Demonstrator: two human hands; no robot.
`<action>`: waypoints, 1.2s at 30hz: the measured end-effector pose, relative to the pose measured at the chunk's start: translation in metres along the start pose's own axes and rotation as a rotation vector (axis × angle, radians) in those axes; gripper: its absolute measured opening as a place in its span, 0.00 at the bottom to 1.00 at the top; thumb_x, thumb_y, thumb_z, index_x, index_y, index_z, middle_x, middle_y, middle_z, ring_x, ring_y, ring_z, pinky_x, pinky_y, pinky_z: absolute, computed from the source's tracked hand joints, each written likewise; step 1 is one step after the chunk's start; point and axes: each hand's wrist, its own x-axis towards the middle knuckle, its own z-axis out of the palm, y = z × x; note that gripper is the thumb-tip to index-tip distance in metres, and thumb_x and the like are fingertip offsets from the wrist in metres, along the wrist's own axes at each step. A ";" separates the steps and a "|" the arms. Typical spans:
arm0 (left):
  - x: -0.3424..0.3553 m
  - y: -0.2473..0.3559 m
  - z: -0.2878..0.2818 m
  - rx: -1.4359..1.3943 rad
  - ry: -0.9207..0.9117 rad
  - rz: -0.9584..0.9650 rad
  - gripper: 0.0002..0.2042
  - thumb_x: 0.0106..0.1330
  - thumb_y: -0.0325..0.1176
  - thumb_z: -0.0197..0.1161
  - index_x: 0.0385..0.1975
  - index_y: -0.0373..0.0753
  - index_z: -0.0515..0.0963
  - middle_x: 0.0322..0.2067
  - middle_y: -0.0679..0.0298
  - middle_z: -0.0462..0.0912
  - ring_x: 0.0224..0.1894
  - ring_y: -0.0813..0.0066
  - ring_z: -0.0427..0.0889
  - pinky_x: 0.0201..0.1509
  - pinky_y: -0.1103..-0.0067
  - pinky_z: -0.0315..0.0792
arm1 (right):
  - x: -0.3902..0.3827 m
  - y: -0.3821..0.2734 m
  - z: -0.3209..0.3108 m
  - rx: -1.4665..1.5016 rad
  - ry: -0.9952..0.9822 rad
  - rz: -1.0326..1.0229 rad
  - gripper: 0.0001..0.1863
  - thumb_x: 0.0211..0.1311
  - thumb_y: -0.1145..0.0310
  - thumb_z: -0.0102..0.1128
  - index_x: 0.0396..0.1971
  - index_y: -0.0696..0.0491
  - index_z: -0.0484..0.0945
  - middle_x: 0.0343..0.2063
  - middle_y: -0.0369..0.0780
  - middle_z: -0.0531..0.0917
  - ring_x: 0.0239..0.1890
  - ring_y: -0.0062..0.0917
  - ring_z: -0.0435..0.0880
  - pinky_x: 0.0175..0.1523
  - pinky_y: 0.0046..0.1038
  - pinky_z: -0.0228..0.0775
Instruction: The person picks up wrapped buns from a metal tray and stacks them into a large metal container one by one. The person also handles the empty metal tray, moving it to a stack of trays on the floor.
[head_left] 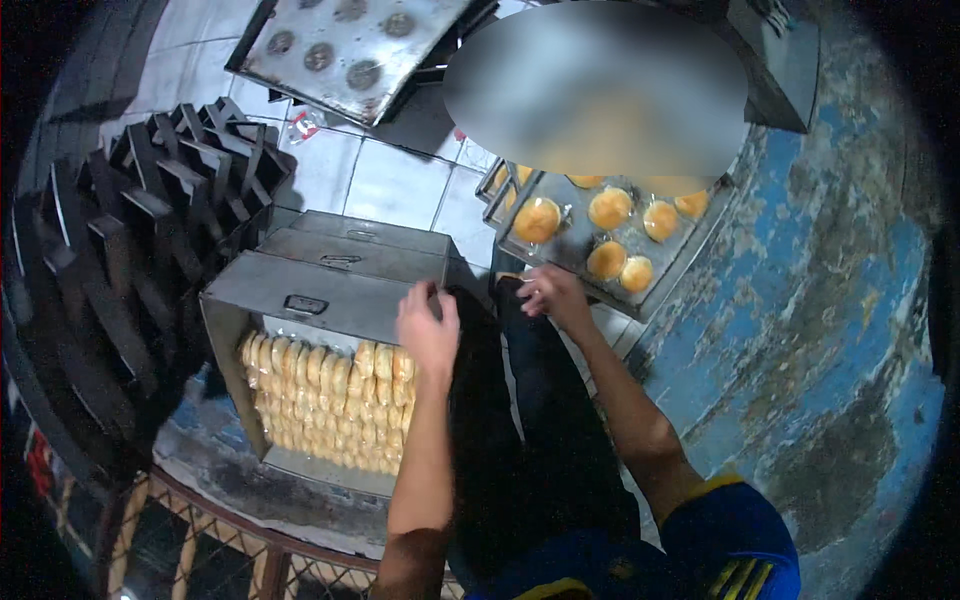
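Observation:
My left hand (428, 328) hovers over the right end of a metal tin's top edge, its fingers bent and apart, with nothing visible in them. The open tin (300, 275) lies at my left, packed with rows of small pale golden buns (325, 400) in clear wrap. Above my dark-trousered knees (490, 330) is my right hand (548, 297), fingers loosely curled with gaps between them. No held thing shows there. Just beyond it, a metal baking tray (650, 300) bears several round golden buns (608, 260), which look shiny.
Dark metal pieces (140, 220) are stacked at the far left. Another baking tray (330, 80) with round dark marks lies at the back on white floor tiles (395, 185). A worn blue floor (790, 330) spreads to the right; a lattice railing (230, 540) runs along the lower left.

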 end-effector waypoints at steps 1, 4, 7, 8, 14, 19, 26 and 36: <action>-0.002 0.013 0.017 -0.466 -0.092 -0.223 0.14 0.72 0.33 0.59 0.52 0.32 0.82 0.45 0.47 0.87 0.48 0.48 0.86 0.54 0.61 0.79 | -0.002 0.017 -0.019 0.021 0.006 0.004 0.18 0.81 0.58 0.51 0.50 0.59 0.80 0.37 0.41 0.88 0.38 0.24 0.89 0.43 0.27 0.82; 0.004 0.091 0.067 -0.675 -0.412 0.057 0.18 0.75 0.31 0.56 0.59 0.29 0.78 0.52 0.38 0.85 0.55 0.45 0.86 0.59 0.62 0.78 | 0.027 0.066 -0.080 -0.159 0.362 -0.279 0.20 0.80 0.56 0.54 0.48 0.59 0.81 0.36 0.40 0.88 0.38 0.20 0.88 0.42 0.24 0.79; 0.030 0.078 0.143 -0.427 -0.403 0.174 0.26 0.76 0.37 0.52 0.67 0.23 0.68 0.64 0.34 0.74 0.67 0.38 0.73 0.73 0.57 0.65 | 0.091 0.071 -0.063 -0.318 0.601 -0.276 0.21 0.75 0.55 0.60 0.51 0.60 0.79 0.46 0.47 0.85 0.49 0.34 0.85 0.56 0.32 0.75; 0.042 0.039 0.151 -0.219 -0.275 0.245 0.28 0.76 0.39 0.51 0.68 0.22 0.66 0.66 0.33 0.72 0.70 0.36 0.69 0.76 0.56 0.60 | 0.101 0.037 0.000 -0.253 0.584 -0.212 0.23 0.73 0.58 0.62 0.57 0.61 0.76 0.51 0.51 0.83 0.54 0.45 0.83 0.63 0.38 0.73; 0.007 0.105 0.189 -0.339 -0.452 -0.019 0.24 0.72 0.39 0.59 0.59 0.25 0.72 0.57 0.37 0.76 0.60 0.39 0.76 0.70 0.57 0.66 | 0.083 0.061 -0.056 -0.143 0.752 -0.195 0.33 0.73 0.53 0.62 0.64 0.64 0.68 0.58 0.59 0.77 0.63 0.52 0.76 0.68 0.43 0.66; 0.005 0.193 0.191 -0.456 -0.485 0.186 0.27 0.68 0.40 0.67 0.60 0.28 0.72 0.55 0.41 0.75 0.58 0.42 0.77 0.64 0.62 0.72 | 0.027 0.008 -0.103 0.058 0.891 -0.169 0.36 0.79 0.46 0.50 0.70 0.62 0.65 0.64 0.59 0.74 0.66 0.50 0.76 0.70 0.44 0.65; 0.054 0.244 0.277 -0.027 -0.677 0.506 0.34 0.69 0.42 0.62 0.68 0.22 0.65 0.63 0.31 0.72 0.68 0.35 0.70 0.70 0.57 0.68 | 0.083 0.007 -0.178 0.560 0.873 -0.227 0.29 0.81 0.53 0.53 0.70 0.59 0.67 0.63 0.46 0.78 0.64 0.31 0.78 0.66 0.32 0.72; -0.058 0.201 0.204 -0.565 -0.822 -0.009 0.36 0.75 0.32 0.60 0.78 0.26 0.52 0.75 0.41 0.61 0.76 0.53 0.63 0.79 0.67 0.57 | -0.055 0.008 -0.119 0.157 0.822 -0.101 0.48 0.78 0.40 0.50 0.75 0.69 0.53 0.74 0.66 0.59 0.79 0.54 0.56 0.80 0.45 0.49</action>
